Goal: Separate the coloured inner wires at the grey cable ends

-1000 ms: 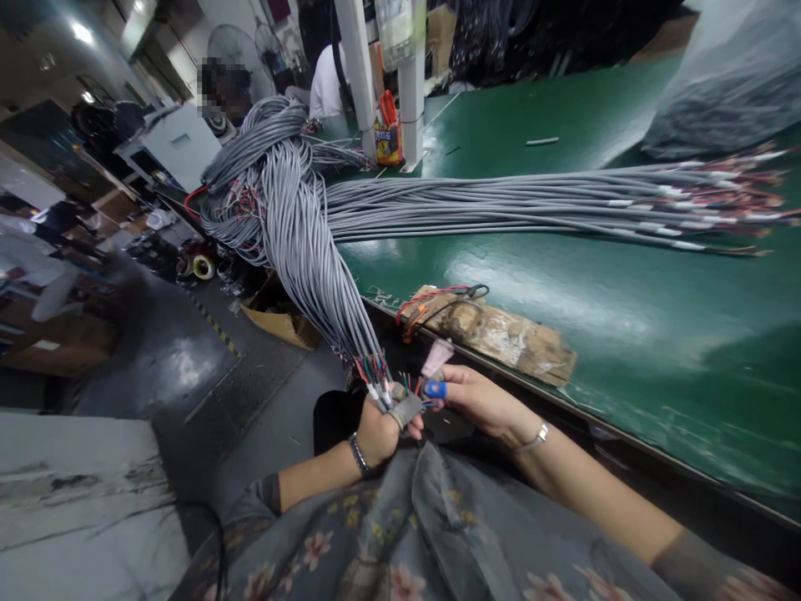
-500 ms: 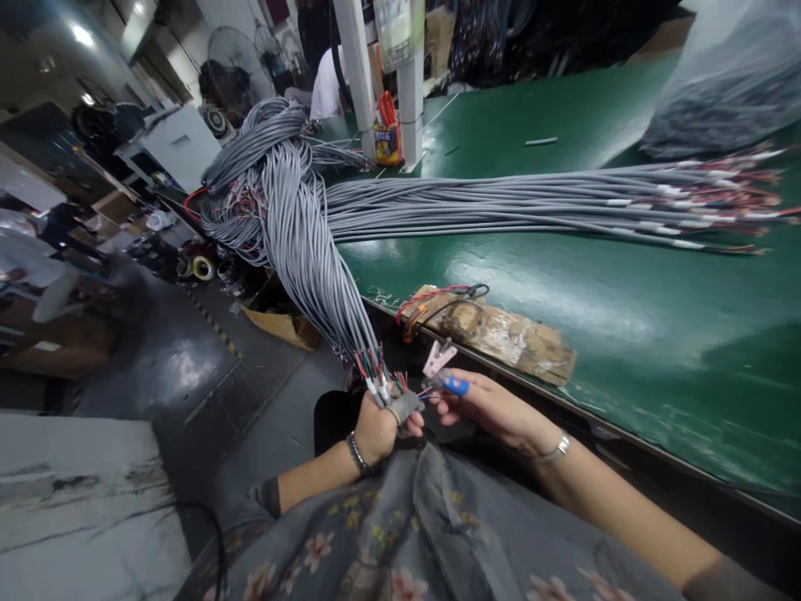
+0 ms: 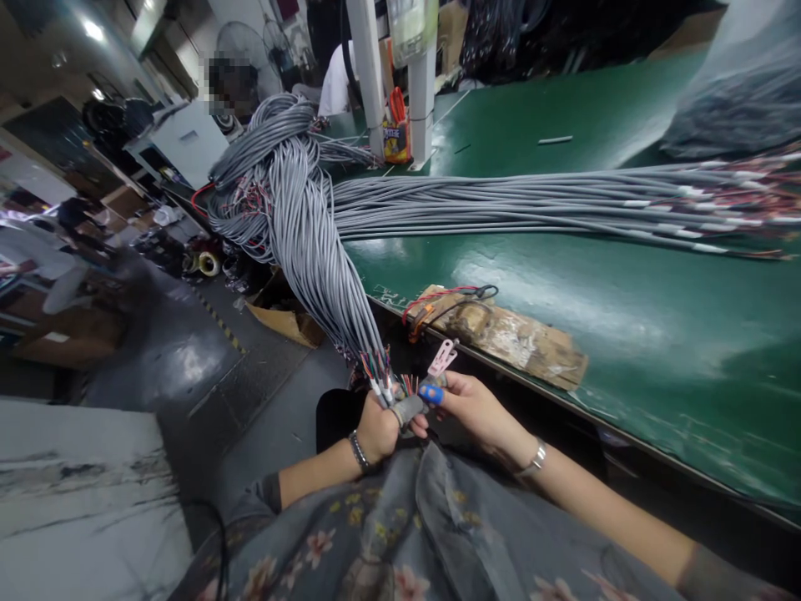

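Head view of wire-end work at the near edge of a green bench (image 3: 563,275). The left hand (image 3: 379,430) is clenched around the ends of a few grey cables (image 3: 313,242), its thumb wrapped in grey tape; the stripped coloured cores (image 3: 383,371) fan out just above the fist. The right hand (image 3: 472,405) is closed on a small pink tool (image 3: 441,359), pinched between thumb and fingers, with a blue cap (image 3: 431,393) on one fingertip; the tool's tip stands just beside the cores, and whether it touches them cannot be told. The held ends sit below the bench edge, over the person's lap, and the rest of the cable bundle hangs from the bench's left corner and runs across the bench to the right. A worn wooden block (image 3: 501,334) with a red wire (image 3: 431,296) lies on the bench edge just above the hands. Judged from this layout, only the few ends in the fist are being handled; which cables in the hanging bundle are finished cannot be told, so most of the bundle seems left to do.
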A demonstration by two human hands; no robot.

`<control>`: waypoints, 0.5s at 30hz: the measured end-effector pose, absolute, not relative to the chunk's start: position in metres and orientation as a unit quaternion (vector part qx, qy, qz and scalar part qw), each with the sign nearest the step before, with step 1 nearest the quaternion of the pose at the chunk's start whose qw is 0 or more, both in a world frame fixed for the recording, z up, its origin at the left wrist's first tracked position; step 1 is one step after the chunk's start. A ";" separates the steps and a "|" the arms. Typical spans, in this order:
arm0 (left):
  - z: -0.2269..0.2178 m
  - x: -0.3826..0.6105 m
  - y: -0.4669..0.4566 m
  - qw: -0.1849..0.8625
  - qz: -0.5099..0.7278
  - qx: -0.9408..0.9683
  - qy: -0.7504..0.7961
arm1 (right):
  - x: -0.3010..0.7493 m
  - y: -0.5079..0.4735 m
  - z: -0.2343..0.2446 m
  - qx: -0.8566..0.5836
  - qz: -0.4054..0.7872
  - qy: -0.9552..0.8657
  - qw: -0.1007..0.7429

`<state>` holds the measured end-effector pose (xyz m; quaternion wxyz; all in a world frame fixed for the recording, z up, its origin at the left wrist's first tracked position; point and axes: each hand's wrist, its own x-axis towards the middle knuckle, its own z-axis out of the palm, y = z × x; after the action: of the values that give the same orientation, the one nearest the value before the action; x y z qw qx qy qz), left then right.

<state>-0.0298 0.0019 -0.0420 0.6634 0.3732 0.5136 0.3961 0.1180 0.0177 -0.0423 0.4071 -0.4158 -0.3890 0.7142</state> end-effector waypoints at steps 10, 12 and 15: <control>-0.035 -0.019 0.005 0.660 0.464 0.281 0.519 | 0.117 0.009 -0.051 -0.413 0.717 -0.359 0.432; -0.035 -0.019 0.005 0.659 0.471 0.271 0.520 | 0.117 0.008 -0.053 -0.412 0.719 -0.359 0.430; -0.034 -0.020 0.005 0.657 0.478 0.266 0.518 | 0.123 0.011 -0.053 -0.399 0.734 -0.365 0.412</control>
<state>-0.0201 0.0046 -0.0340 0.6574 0.2662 0.5180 0.4782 0.1229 0.0113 -0.0530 0.4118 -0.3987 -0.3653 0.7335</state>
